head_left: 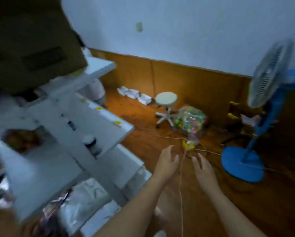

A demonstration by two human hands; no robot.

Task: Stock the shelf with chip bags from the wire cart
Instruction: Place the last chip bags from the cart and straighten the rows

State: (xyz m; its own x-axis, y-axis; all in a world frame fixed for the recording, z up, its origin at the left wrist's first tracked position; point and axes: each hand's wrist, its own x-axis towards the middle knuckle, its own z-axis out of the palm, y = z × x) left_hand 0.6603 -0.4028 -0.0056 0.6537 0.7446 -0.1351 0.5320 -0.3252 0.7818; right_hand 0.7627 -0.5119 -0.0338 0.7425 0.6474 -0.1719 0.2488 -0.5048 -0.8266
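Your left hand (166, 162) and right hand (204, 170) reach forward side by side over the wooden floor (271, 202), fingers spread and empty. The picture is blurred. A clear bag of colourful packets (191, 119) lies on the floor ahead, beside a white stool (165, 103). The white shelf (85, 115) stands to your left, and a blue fan (256, 117) to your right.
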